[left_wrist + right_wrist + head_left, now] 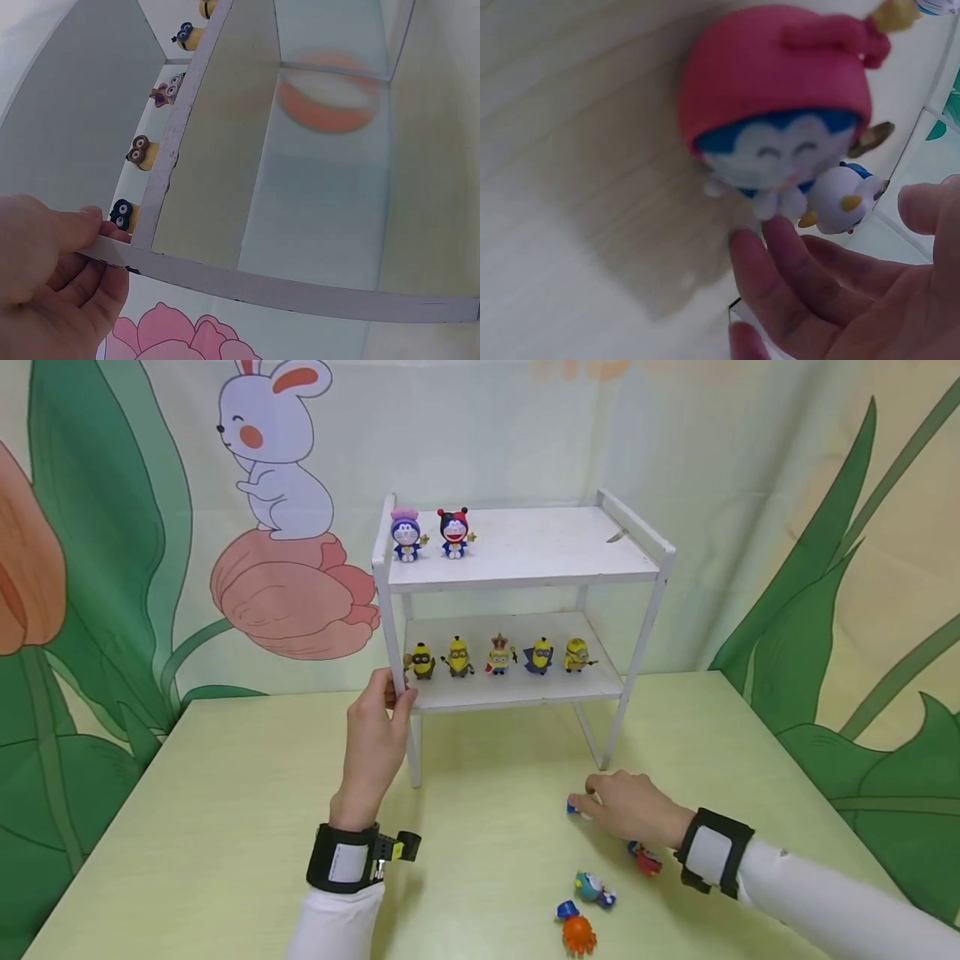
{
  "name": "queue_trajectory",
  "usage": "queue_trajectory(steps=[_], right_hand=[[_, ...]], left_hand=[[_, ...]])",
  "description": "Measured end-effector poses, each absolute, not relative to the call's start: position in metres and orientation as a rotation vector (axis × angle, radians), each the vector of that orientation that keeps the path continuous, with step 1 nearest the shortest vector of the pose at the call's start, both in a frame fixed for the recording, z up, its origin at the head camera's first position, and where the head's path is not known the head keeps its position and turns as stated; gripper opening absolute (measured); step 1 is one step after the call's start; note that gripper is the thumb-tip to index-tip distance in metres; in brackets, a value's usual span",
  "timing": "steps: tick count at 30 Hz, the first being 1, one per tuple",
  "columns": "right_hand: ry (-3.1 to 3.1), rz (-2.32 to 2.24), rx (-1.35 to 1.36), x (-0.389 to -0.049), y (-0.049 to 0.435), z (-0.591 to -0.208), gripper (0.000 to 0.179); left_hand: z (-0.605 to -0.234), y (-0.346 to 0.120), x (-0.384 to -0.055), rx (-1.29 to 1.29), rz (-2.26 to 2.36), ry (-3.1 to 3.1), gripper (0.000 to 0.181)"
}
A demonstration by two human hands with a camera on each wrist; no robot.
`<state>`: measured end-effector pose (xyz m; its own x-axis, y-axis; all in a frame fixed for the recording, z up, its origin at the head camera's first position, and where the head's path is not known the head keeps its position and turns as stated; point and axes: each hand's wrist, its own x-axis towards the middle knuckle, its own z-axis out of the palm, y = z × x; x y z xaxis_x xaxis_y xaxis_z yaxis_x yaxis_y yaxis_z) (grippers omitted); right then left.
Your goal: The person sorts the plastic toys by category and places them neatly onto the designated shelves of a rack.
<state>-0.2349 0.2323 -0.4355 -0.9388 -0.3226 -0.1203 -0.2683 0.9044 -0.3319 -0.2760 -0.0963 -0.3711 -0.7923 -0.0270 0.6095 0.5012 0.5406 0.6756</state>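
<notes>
Below cropped lettering (pixel 572 368), left hand (pixel 377 727) grips the shelf (pixel 536 539); right hand (pixel 633 808), fingers parted, is beside a figurine (pixel 838 199).

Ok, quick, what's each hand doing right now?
Left hand: closed, holding the white shelf's left front leg.
Right hand: open, near a small white figurine, holding nothing.

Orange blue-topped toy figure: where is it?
In the head view, the orange figure is on the pale yellow table near the bottom, right of centre, below the teal-and-blue figure.
</notes>
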Motion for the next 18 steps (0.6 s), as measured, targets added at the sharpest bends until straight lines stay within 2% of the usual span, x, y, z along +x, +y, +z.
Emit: queue_trajectory(steps=[7,13,18], right_hand=[[2.934,-0.345,-0.482,-0.2356,0.2310,-0.4379,0.036],[2.893,-0.500,-0.473,-0.2356,0.2315,-0.4413,0.027],[2.852,-0.631,-0.519,-0.2363,0.2303,-0.4419,0.031]], left_hand=[[-0.3715,-0.0951,-0.2775,-0.383,-1.218,-2.214,0.022],[-0.3716,-0.0947,-0.2783,-0.388,-1.220,-2.210,0.021],[-0.3718,-0.0959,-0.2773,-0.382,-1.221,-2.211,0.021]])
